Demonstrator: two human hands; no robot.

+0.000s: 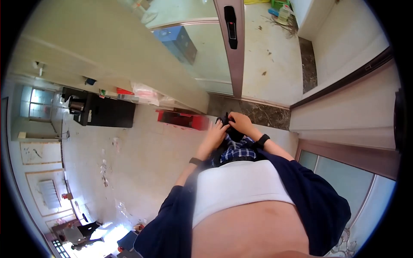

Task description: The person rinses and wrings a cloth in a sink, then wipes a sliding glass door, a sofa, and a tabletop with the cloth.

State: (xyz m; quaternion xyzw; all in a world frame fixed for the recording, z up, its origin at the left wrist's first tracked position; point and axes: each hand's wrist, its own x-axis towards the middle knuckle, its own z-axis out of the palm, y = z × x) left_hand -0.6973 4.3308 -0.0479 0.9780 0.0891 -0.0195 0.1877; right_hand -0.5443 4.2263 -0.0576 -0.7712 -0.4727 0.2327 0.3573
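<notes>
Dressed in a white top (241,182), open navy overshirt (320,206) with loose sleeves (161,223) and blue-and-white plaid cloth (244,153) below. Wearing dark bands (263,140) on both wrists.

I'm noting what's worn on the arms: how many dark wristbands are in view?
2: one slim dark wristband worn behind the left hand, and one wider black wristband behind the right hand.

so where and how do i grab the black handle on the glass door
Probably by the middle of the long black handle, hooked rather than wrapped, coming straight at its face from your side: it is slim, lies along the door frame, and its centre looks inset. Your left hand and right hand are both at a dark item, so free one.
</notes>
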